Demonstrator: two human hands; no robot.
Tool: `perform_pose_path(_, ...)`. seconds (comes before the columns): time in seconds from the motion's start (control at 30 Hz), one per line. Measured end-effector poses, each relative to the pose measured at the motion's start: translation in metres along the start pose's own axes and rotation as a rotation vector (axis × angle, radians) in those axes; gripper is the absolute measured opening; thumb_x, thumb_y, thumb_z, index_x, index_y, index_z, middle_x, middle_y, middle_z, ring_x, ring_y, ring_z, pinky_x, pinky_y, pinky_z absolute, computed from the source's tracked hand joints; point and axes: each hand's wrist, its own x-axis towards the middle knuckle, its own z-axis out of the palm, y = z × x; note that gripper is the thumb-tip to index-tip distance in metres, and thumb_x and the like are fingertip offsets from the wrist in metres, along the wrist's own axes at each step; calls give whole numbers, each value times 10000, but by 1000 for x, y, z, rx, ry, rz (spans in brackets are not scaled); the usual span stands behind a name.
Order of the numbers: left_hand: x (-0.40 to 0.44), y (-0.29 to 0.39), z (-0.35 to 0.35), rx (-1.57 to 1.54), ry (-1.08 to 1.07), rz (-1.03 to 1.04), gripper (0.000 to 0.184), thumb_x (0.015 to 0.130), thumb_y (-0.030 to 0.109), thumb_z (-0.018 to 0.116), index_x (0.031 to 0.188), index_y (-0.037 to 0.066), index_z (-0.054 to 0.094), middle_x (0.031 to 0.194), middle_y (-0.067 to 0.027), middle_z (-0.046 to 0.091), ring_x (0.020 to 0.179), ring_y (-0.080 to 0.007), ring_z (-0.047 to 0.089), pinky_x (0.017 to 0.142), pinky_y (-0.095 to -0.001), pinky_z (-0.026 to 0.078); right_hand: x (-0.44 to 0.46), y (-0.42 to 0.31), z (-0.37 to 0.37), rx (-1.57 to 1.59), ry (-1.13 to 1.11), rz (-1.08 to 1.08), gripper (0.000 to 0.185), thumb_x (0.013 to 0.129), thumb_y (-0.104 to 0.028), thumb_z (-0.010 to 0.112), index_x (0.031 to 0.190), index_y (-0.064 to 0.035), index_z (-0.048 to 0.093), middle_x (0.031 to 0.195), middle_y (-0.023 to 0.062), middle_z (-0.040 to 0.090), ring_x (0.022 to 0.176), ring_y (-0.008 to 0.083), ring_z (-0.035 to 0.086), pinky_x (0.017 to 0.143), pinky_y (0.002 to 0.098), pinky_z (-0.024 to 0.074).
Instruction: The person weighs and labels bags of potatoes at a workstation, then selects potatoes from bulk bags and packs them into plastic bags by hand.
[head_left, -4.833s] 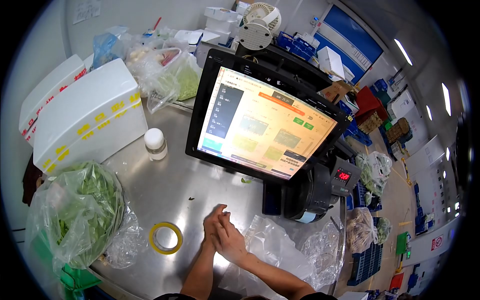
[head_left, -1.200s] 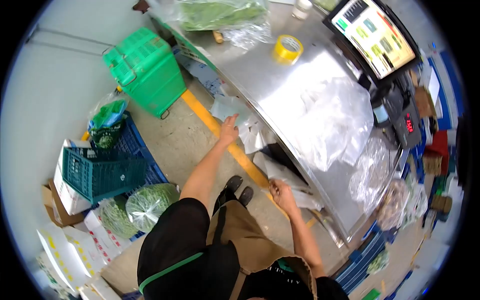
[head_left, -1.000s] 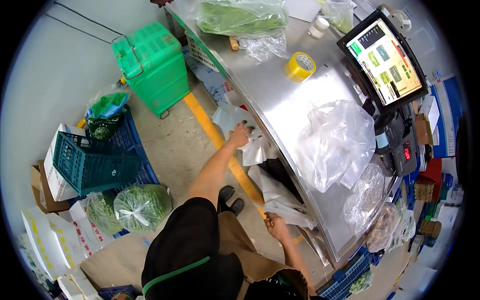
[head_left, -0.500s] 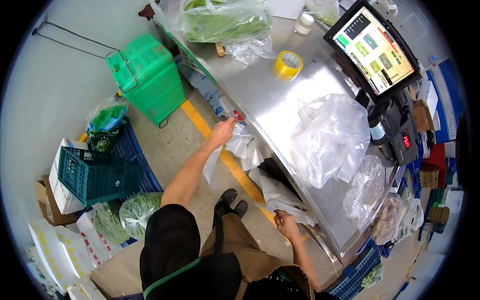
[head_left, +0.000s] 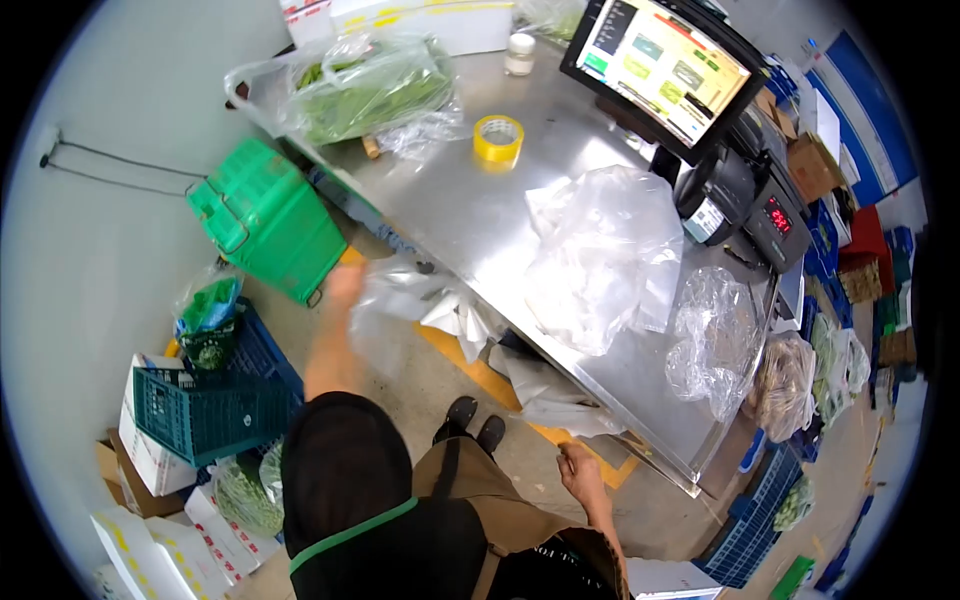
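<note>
I'm watching the left hand [head_left: 346,285], fingers too blurred to tell, likely holding a bag [head_left: 384,318] clear of the table [head_left: 430,205]; the right hand [head_left: 582,473] is hanging free, fingers loosely curled.

The blurred bag [head_left: 385,322] looks like thin plastic, the tabletop [head_left: 420,200] smooth, glossy metal.

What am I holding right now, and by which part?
Your left hand appears to hold clear plastic near one edge; blur hides the exact spot. I see nothing held in your right hand.
</note>
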Motion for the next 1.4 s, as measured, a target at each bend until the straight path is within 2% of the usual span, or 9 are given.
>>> perform_pose_path(0.17,-30,-47,-177,110,172,-247,160,888,220,528,839,84,597,720,-168,625,671,-390,607,583,-492,472,-13,16,20,163,20,251,240,818,-119,587,1013,14,627,880,230,635,816,355,631,727,388,492)
perform_pose_path(0.33,-80,97,-253,-226,295,128,34,784,79,613,772,62,639,723,-137,639,647,-333,619,572,-415,482,104,-98,60,625,-142,-10,427,884,-307,593,1106,58,572,955,156,653,850,239,630,742,332,487)
perform_pose_path(0.47,-135,176,-268,-249,122,305,61,780,100,655,827,66,635,609,-90,483,599,-280,493,642,-378,392,167,-175,78,1127,-611,385,558,871,-420,588,1117,79,538,907,139,614,841,210,593,718,336,503)
perform_pose_path(0.67,-150,247,-261,-495,-4,456,112,818,133,646,831,22,627,707,-63,570,653,-232,537,666,-340,415,163,-170,52,875,-346,299,277,803,-199,676,837,75,646,696,91,602,583,165,537,529,314,457)
perform_pose_path(0.77,-138,282,-251,-1211,-261,-288,222,871,245,621,895,26,642,763,-33,601,731,-156,579,690,-303,451,139,-151,17,883,-194,140,198,795,-140,663,805,58,653,647,55,585,562,123,495,517,287,418)
perform_pose_path(0.87,-105,335,-264,-1408,-420,-516,327,922,316,554,935,-3,623,788,-32,599,778,-122,578,683,-272,472,115,-143,-25,789,-67,-52,191,786,-149,666,796,38,629,642,53,570,586,118,492,529,285,409)
perform_pose_path(1.07,-77,439,-249,-1554,-545,-433,147,879,159,629,824,25,599,731,-3,571,619,-79,522,571,-220,452,78,-83,-102,741,124,-240,331,762,-203,713,742,15,464,606,29,392,604,118,345,532,303,326)
perform_pose_path(1.13,-78,480,-252,-1578,-536,-410,151,872,161,636,803,32,598,725,0,567,609,-71,508,557,-211,433,67,-50,-136,764,133,-254,308,771,-194,725,758,7,491,617,19,445,595,95,394,523,277,350)
perform_pose_path(1.4,-61,607,-260,-1578,373,-262,102,907,119,554,840,43,559,797,-34,588,733,-112,517,720,-238,413,44,128,-235,1050,363,82,115,786,-30,653,779,-28,538,675,8,533,561,73,447,493,236,369)
